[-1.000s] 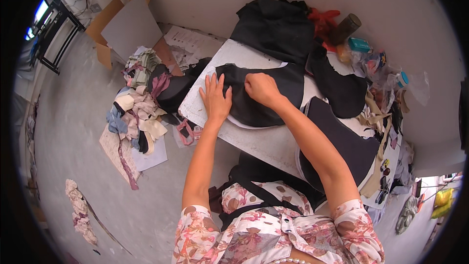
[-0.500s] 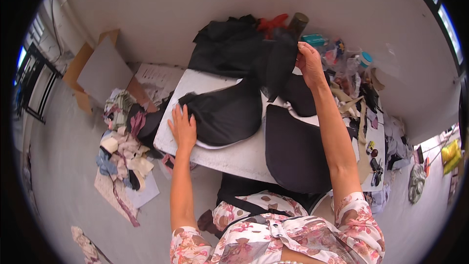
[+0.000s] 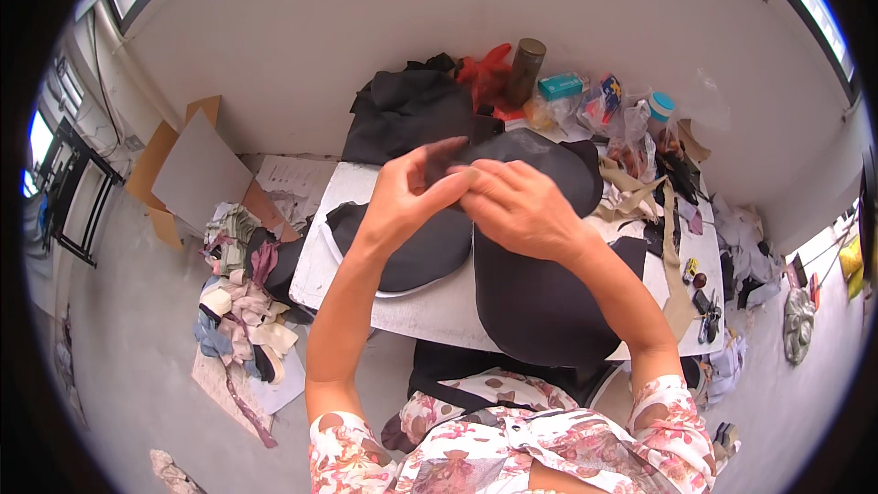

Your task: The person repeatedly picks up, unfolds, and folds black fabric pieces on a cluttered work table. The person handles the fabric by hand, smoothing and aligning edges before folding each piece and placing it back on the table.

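My left hand (image 3: 407, 197) and my right hand (image 3: 517, 206) meet in front of me, both pinching the edge of a black fabric piece (image 3: 540, 160) raised above the white table (image 3: 402, 311). Under them a rounded black fabric piece (image 3: 412, 247) lies on a white pattern at the table's left. A larger black fabric piece (image 3: 540, 297) lies flat at the front middle. A heap of dark cloth (image 3: 407, 114) sits at the table's far edge.
A brown cylinder (image 3: 526, 69), a teal box (image 3: 560, 85), plastic bags and beige scraps (image 3: 672, 247) crowd the table's back and right. Fabric scraps (image 3: 242, 311) are piled on the floor at left, with cardboard sheets (image 3: 192, 169) against the wall.
My right hand came back from the far heap holding a black piece. My left hand lifted off the table to meet it. The view has tilted up toward the wall.
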